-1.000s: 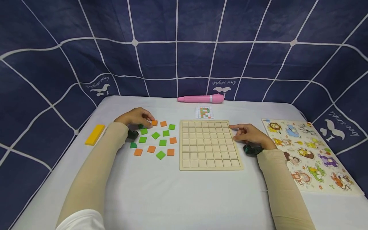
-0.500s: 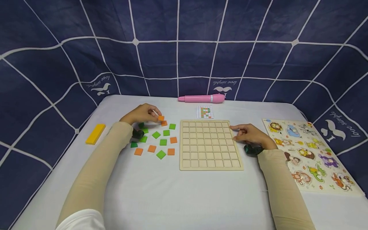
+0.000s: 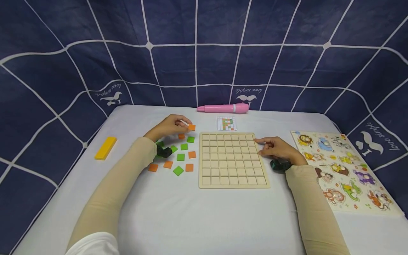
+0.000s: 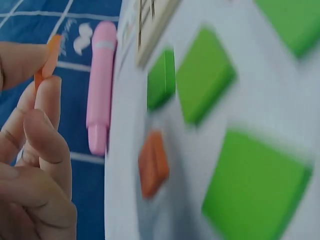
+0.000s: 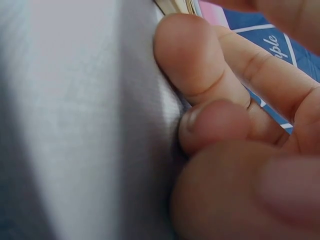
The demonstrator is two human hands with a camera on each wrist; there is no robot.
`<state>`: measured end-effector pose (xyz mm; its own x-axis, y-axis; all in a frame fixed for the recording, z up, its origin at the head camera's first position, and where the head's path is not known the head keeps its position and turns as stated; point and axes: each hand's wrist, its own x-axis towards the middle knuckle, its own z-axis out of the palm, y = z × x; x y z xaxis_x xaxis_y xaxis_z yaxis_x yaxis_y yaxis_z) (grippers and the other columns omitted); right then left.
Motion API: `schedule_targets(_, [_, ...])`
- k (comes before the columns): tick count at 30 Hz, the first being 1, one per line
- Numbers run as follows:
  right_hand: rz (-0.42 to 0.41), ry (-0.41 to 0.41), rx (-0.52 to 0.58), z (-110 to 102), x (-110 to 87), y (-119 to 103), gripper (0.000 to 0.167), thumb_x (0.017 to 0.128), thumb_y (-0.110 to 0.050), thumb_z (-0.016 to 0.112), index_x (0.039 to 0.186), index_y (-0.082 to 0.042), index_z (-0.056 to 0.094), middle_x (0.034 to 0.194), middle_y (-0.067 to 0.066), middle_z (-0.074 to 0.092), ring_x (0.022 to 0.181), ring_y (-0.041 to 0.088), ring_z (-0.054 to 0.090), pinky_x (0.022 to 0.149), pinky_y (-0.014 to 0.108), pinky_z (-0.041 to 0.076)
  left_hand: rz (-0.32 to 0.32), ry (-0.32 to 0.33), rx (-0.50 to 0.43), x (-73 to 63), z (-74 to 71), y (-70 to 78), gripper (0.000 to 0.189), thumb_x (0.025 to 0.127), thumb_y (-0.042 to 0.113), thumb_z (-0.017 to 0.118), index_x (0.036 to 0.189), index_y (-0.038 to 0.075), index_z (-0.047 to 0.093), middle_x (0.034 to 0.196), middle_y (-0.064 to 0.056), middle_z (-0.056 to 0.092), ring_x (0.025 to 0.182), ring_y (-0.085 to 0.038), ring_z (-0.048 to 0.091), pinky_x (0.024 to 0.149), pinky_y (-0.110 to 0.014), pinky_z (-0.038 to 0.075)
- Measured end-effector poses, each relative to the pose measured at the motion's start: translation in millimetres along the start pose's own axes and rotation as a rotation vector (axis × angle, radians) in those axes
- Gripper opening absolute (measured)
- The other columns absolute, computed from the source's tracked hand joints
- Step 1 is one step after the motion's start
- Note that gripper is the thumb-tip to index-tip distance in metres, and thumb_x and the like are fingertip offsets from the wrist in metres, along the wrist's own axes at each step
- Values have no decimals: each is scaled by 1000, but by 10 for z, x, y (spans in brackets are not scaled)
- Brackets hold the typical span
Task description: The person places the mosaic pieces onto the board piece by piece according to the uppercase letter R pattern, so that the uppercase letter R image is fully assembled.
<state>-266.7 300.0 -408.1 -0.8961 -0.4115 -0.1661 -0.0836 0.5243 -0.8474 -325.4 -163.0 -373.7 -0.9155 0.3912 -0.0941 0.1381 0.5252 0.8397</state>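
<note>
My left hand (image 3: pixel 169 126) pinches an orange square tile (image 3: pixel 192 127) between thumb and finger, raised off the table left of the board. The left wrist view shows this orange tile (image 4: pixel 48 62) held edge-on at the fingertips. Below the hand lie several loose green tiles (image 3: pixel 180 157) and orange tiles (image 3: pixel 189 168); the left wrist and forearm hide some of them. A wooden grid board (image 3: pixel 234 187) with bare square cells lies in the middle. My right hand (image 3: pixel 277 150) rests at its right edge, index finger and thumb touching the rim, the other fingers bent.
Behind the board lie a small card (image 3: pixel 226 123) with a coloured grid pattern and a pink pen-shaped object (image 3: pixel 223 108). A yellow block (image 3: pixel 106 148) is at the far left. An animal picture board (image 3: pixel 347 173) lies right of the right forearm.
My left hand has lifted the orange tile from the group and carried it rightward towards the board. The right hand and the board have stayed in place.
</note>
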Motion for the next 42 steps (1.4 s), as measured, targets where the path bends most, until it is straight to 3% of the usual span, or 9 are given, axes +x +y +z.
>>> schedule_targets(6, [2, 5, -11, 2, -3, -13, 65, 93, 2, 80, 150, 14, 52, 76, 0, 58, 59, 6, 45, 53, 23, 37, -33, -12, -77, 29, 208, 114, 38, 97, 17, 82, 133, 7, 73, 94, -9, 76, 70, -16, 51, 59, -25, 38])
schedule_targets(9, [3, 7, -11, 4, -6, -17, 65, 92, 3, 80, 150, 14, 52, 75, 0, 57, 59, 6, 44, 53, 23, 36, -47, -18, -88, 54, 320, 171, 39, 96, 17, 83, 133, 8, 73, 96, -12, 77, 65, -15, 54, 56, -24, 36])
schedule_targets(16, [13, 4, -7, 14, -19, -21, 66, 95, 0, 79, 153, 13, 50, 72, -1, 55, 59, 7, 42, 56, 24, 35, -43, -19, -89, 71, 559, 312, 37, 95, 19, 84, 130, 10, 75, 97, -15, 79, 76, -22, 65, 66, -30, 43])
schedule_targets(20, [26, 4, -4, 14, -29, -9, 66, 96, -1, 78, 154, 12, 49, 72, -1, 58, 58, 7, 42, 55, 24, 35, -54, -7, -114, 79, 674, 362, 36, 94, 17, 84, 128, 10, 76, 99, -16, 80, 76, -20, 69, 68, -30, 45])
schedule_targets(26, [25, 1, 4, 5, -34, 9, 68, 95, -1, 78, 155, 11, 48, 73, -1, 58, 58, 7, 43, 55, 24, 36, -100, 0, -124, 90, 805, 422, 37, 89, 19, 87, 124, 11, 77, 93, -9, 80, 74, -16, 67, 85, -32, 49])
schedule_targets(29, [27, 4, -2, 2, -28, 18, 68, 95, -2, 78, 155, 11, 48, 73, -1, 58, 59, 7, 43, 55, 25, 36, -116, 0, -116, 91, 849, 452, 37, 89, 19, 88, 124, 11, 77, 89, -7, 79, 71, -14, 66, 85, -31, 48])
schedule_targets(35, [37, -1, 4, 1, -23, 18, 70, 95, -3, 78, 156, 10, 47, 74, 0, 58, 60, 8, 45, 56, 24, 37, -123, -17, -63, 119, 920, 484, 36, 89, 18, 88, 123, 10, 79, 80, -1, 75, 67, -12, 64, 72, -27, 50])
schedule_targets(42, [18, -2, 20, 4, -37, -4, 69, 96, -1, 77, 156, 12, 45, 72, -2, 59, 59, 8, 44, 54, 25, 36, -149, -43, 71, 155, 981, 518, 34, 89, 26, 88, 121, 17, 80, 77, 0, 75, 72, -13, 67, 80, -32, 49])
